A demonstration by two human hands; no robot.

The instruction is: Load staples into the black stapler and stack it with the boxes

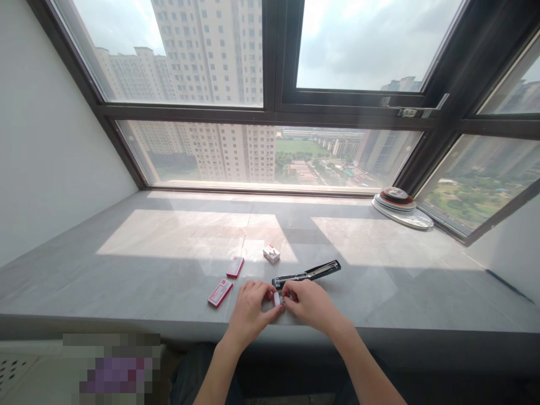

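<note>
Left hand (253,306) pinches small red-and-white box (277,298) near the ledge's (139,292) front edge, middle stretch. Right hand (310,304) has fingertips together at its end; whatever they pinch is mostly hidden. Open black stapler (307,274) just behind, its near end partly blocked by hands.

Small box (277,299) below stapler (310,274), partly hidden
Fingers (269,289) cover it; the right hand (311,302)'s silvery piece (283,301) is indistinct.
</note>
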